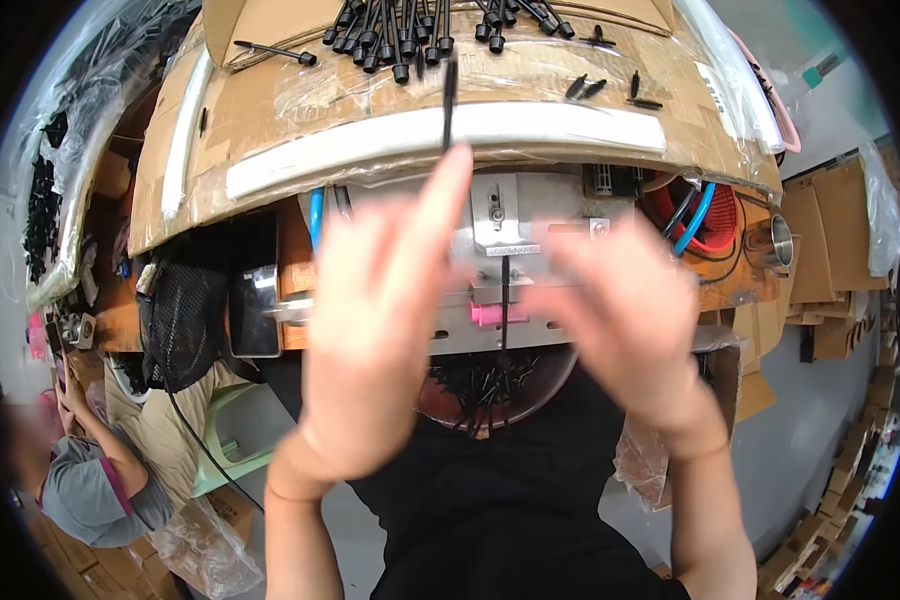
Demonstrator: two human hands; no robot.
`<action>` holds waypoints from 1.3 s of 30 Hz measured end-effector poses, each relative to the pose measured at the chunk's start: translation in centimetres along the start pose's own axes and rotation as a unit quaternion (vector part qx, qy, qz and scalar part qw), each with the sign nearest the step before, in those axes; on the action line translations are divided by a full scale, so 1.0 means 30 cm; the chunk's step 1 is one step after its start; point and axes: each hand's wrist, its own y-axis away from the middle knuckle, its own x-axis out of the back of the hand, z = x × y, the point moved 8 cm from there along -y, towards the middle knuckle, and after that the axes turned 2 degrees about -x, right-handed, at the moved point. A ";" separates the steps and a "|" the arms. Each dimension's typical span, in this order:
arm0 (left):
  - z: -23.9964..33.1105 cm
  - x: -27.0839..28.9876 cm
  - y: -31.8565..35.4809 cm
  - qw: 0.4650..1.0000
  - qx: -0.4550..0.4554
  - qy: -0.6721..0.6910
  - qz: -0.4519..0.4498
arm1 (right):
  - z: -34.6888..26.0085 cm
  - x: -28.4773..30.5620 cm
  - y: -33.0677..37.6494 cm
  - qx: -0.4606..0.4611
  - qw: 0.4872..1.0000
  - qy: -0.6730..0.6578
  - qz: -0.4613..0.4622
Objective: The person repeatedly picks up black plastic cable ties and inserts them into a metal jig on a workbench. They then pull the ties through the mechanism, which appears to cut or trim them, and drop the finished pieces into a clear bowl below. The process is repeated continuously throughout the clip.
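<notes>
My left hand (375,330) is blurred, its index finger stretched away from me and other fingers apart. A slim black stick (450,105), also blurred, meets or lies just beyond that fingertip; I cannot make out a grip. Another thin black rod (505,300) runs toward me from a metal fixture (496,215), over a pink piece (487,314). Right of this rod is my right hand (625,320), motion-blurred, with thumb and fingers apart and a gap to the rod. Below the fixture, a round bowl (560,385) holds several black sticks, partly hidden by my left hand.
Several black capped rods (400,40) and short black pieces (592,88) lie on the cardboard (300,110). A white strip (530,130) edges it. At left are a black mesh bag (182,320) and a seated person (100,480); at right, a red basket (715,225) and a metal cup (770,243).
</notes>
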 end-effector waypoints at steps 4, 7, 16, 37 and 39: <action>0.092 -0.119 0.256 0.996 -0.013 -0.026 -0.081 | 0.211 -0.082 -0.411 -0.041 0.982 0.186 0.015; 0.139 -0.228 0.333 0.987 -0.029 -0.040 -0.150 | 0.361 -0.109 -0.567 -0.104 0.976 0.176 -0.077; 0.119 -0.257 0.337 0.985 -0.013 -0.102 -0.140 | 0.375 0.098 -0.348 -0.274 0.913 -0.277 -0.121; -0.108 -0.084 -0.350 0.997 -0.071 -0.016 0.024 | -0.080 -0.141 0.333 -0.155 0.979 -0.124 -0.042; -0.161 -0.121 -0.403 0.996 -0.076 -0.031 -0.018 | -0.083 -0.173 0.329 -0.145 0.979 -0.137 -0.046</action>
